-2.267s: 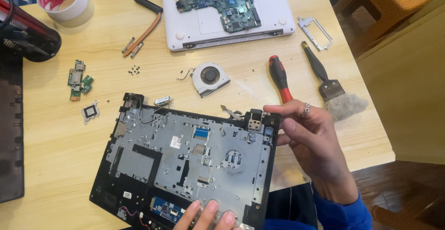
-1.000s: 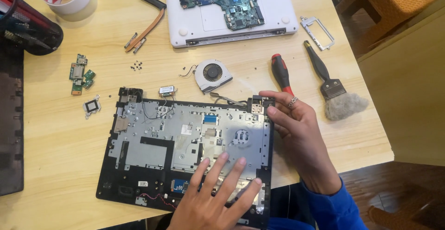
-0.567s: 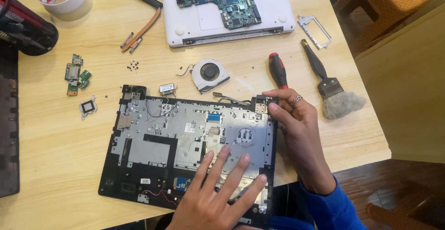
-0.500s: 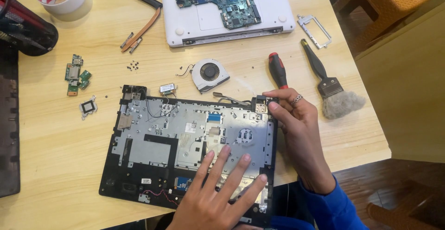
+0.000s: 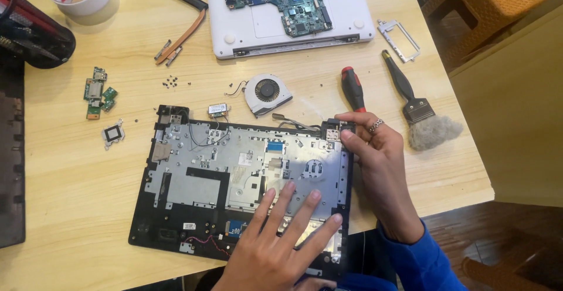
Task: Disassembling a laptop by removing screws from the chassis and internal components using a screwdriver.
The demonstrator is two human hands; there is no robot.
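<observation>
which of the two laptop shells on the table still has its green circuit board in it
The white laptop base at the far edge, which holds a green and blue mainboard. The black shell under the left hand and right hand shows only bare grey metal.

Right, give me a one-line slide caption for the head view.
Left hand flat on an opened black laptop base, right hand at its far right corner, beside a red-handled screwdriver.
</observation>
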